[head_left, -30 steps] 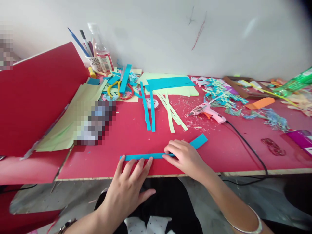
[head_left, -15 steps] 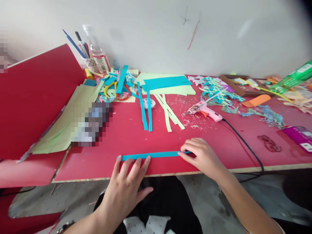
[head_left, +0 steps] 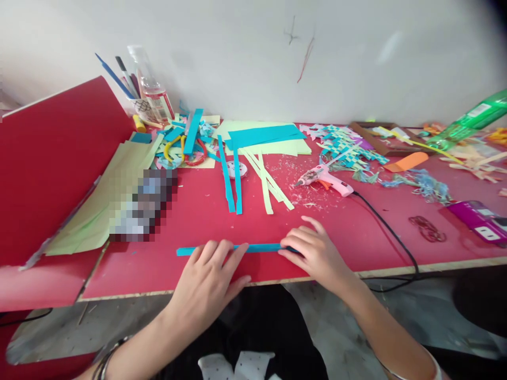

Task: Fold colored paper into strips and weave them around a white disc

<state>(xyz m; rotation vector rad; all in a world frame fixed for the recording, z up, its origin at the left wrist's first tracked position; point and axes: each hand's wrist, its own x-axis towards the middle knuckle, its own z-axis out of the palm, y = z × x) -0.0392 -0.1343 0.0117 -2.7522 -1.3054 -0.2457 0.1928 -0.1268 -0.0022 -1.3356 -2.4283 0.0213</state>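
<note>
A blue paper strip (head_left: 263,248) lies lengthwise near the front edge of the red table. My left hand (head_left: 212,269) rests over its left half, fingertips down on the paper and thumb held apart; it grips nothing. At the strip's right end my right hand (head_left: 312,253) pinches the paper between thumb and fingers, covering that end. Beyond my hands lie two more blue strips (head_left: 238,184), side by side, and several pale green strips (head_left: 265,184) that cross each other.
A pink glue gun (head_left: 328,179) with a black cord lies right of the strips. Scissors (head_left: 194,151) sit among paper scraps at the back left, before a bottle (head_left: 156,95). A blurred object (head_left: 144,206) is at left. A green bottle (head_left: 471,120) leans at far right.
My left hand has slid right and forward along the strip, uncovering its left end, and its fingers are closer together. My right hand still pinches the right end, with one finger now raised.
</note>
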